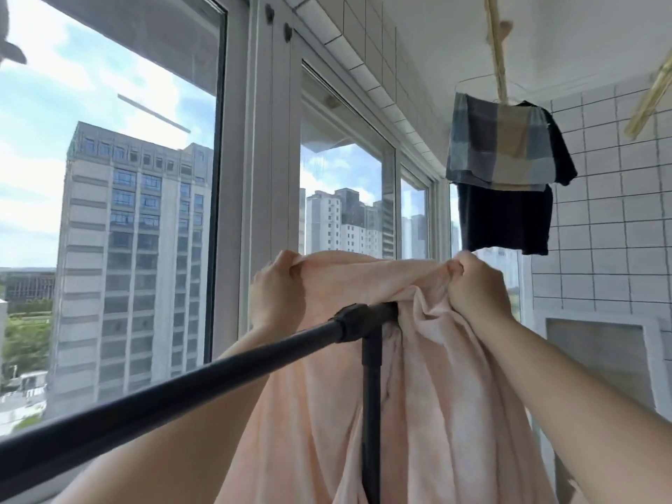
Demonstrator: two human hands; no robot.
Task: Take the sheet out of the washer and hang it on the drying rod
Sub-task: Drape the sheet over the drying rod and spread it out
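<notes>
While both fists are gripping its bunched top edge, the soft, wrinkled peach sheet [418, 376] is draping over the smooth black tubular drying rod [174, 398] at its T-joint. Left hand [278, 292] is pinching one fold; right hand [476, 285] is clenching another, farther right.

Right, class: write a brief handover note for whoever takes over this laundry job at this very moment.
Left hand: grips the top edge of the pale pink fabric sheet, raised above the rod.
Right hand: grips a bunched part of the same edge.
The sheet is out of the washer and hangs around the black metal drying rod near its T-joint; whether it lies over the rod is unclear.
Left: spread it along the rod, smooth it, let go.
</notes>
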